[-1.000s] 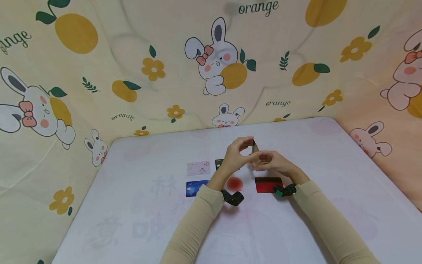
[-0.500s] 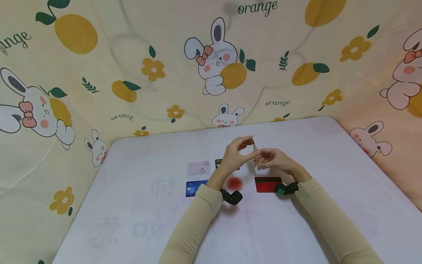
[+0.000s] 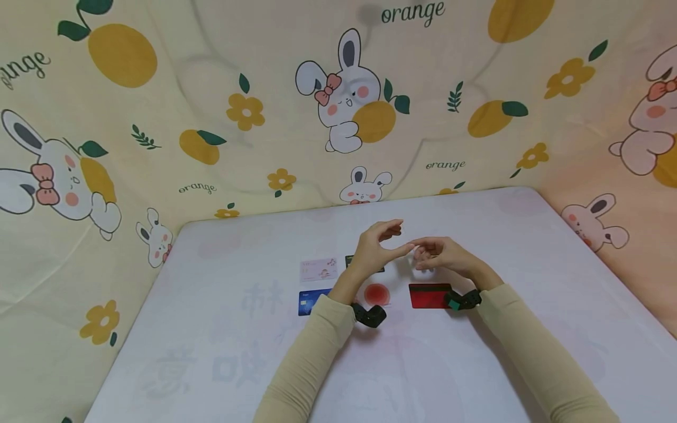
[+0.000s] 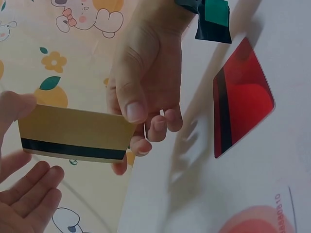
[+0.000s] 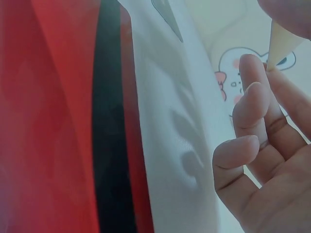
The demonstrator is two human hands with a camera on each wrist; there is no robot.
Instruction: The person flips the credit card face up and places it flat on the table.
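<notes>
Both hands hold a gold card with a black stripe (image 4: 73,124) above the table. My left hand (image 3: 372,249) grips one end between thumb and index finger, its other fingers spread apart from it. At the opposite end, my right hand (image 3: 446,257) pinches the card between thumb and index finger, the remaining fingers loosely curled. Only a pale corner of the gold card (image 5: 282,46) shows in the right wrist view, and the head view does not show it clearly. Below the right wrist lies a red card with a black stripe (image 3: 428,296).
A pink card (image 3: 318,269), a blue card (image 3: 312,302) and a dark card (image 3: 350,261) lie left, the last two partly behind the left arm. Between the wrists is a red round patch (image 3: 376,295), seemingly on a pale card. A patterned cloth (image 3: 264,76) stands behind the table.
The gold card has turned, from a visible narrow face in the head view to hardly visible. My right hand has shifted slightly right; the left has barely moved. The cards on the table stay put.
</notes>
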